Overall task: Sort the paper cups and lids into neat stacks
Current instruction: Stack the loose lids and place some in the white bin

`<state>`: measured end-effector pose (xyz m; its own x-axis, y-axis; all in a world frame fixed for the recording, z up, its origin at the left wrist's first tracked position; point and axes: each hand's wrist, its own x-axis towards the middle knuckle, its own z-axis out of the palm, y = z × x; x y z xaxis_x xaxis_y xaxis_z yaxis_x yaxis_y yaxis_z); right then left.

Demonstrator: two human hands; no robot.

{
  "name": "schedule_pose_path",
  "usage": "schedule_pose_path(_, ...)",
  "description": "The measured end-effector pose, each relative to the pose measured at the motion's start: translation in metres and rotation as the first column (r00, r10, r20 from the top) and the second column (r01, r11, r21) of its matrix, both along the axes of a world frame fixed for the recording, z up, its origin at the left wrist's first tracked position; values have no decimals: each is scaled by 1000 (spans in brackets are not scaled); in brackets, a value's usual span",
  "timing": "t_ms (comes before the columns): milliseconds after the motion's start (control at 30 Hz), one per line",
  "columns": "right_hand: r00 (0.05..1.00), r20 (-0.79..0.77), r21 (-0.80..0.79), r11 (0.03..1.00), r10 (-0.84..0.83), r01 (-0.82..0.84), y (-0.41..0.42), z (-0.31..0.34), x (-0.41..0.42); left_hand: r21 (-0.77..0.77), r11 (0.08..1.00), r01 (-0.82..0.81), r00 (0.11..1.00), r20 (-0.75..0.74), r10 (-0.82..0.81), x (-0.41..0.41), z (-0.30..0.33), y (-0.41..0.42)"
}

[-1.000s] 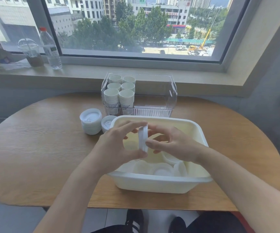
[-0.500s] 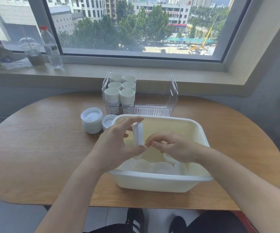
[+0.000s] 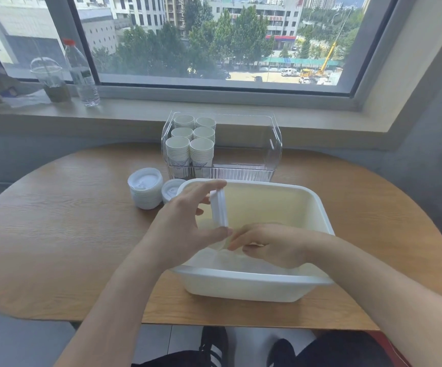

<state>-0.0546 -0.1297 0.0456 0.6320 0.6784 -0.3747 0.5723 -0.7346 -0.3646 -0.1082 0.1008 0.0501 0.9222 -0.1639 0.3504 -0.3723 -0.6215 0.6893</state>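
Over the white tub [image 3: 317, 207], the left hand [image 3: 185, 226] pinches a small stack of lids [image 3: 219, 207] on edge, the right hand [image 3: 270, 245] reaches inside with curled fingers, grasp unclear; six cup stacks [image 3: 190, 147] and two lid stacks [image 3: 145, 188] stand behind it.

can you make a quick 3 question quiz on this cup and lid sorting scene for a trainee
1. True or false: the left hand holds a small stack of lids on edge between thumb and fingers.
2. Where are the paper cup stacks? A) in the clear plastic organizer B) on the windowsill C) in the white tub
3. Fill in: the right hand reaches down into the white ____.

Key:
1. True
2. A
3. tub
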Motion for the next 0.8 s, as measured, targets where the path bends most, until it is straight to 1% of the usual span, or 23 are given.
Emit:
schedule_pose_path(67, 999, 5, -11, 999, 40, -40, 1, -2, 0, 3, 1000, 3, 1000, -2, -3, 0, 0, -1)
schedule_pose_path(133, 996, -30, -56, 995, 87, -89, 1, -3, 0, 11, 1000, 2, 1000, -2, -2, 0, 0, 0)
schedule_pose_path(200, 995, -60, -64, 995, 77, -81, 1, -2, 0, 17, 1000, 0, 1000, -1, 0, 0, 0, 0)
schedule_pose_path(300, 999, -35, -18, 1000, 11, -12, 1, 1, -1, 22, 1000, 2, 1000, -2, -2, 0, 1, 0)
schedule_pose_path(500, 997, -38, 153, 986, -61, 66, 2, 3, -3, 32, 999, -8, 1000, -4, 8, -1, 2, 0)
schedule_pose_path(567, 997, -32, 160, 985, -67, 71, 2, 4, -4, 31, 999, -6, 1000, -7, 6, -1, 2, 0)
schedule_pose_path(633, 996, 17, 168, 983, -84, 80, 3, 6, -5, 23, 1000, -3, 1000, -12, 4, -2, 2, 0)
schedule_pose_path(700, 980, 94, 211, 966, -174, 151, 3, 8, -4, 16, 1000, -1, 1000, -15, 1, -2, 3, -1)
schedule_pose_path(800, 916, 148, 339, 889, -372, 307, 0, 12, 1, 13, 1000, -2, 1000, -17, 3, -3, 4, -1)
